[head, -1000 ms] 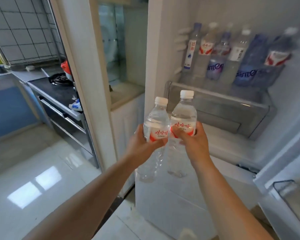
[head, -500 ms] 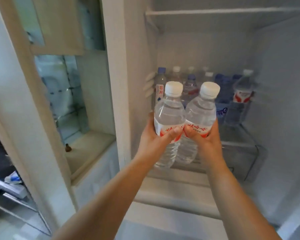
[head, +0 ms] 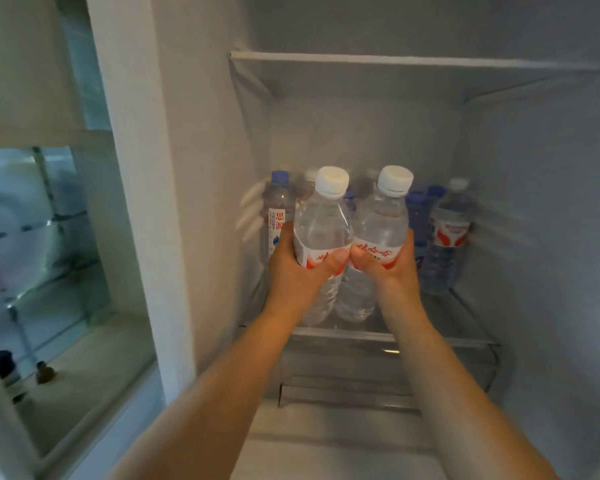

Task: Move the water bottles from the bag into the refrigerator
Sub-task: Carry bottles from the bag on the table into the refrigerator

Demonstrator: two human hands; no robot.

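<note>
Red characters, perhaps "娃哈哈", on right-hand bottle's label (head: 374,252); "思源" on rear-left bottle (head: 278,220).

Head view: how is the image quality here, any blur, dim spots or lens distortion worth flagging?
Head view: the two held bottles, left bottle and right bottle, are fairly sharp in the left hand and right hand; the bottles behind are soft and smeared; the fridge interior is dim and grey; the upper shelf bows from wide-angle distortion; the glass pane at left is hazy.
</note>
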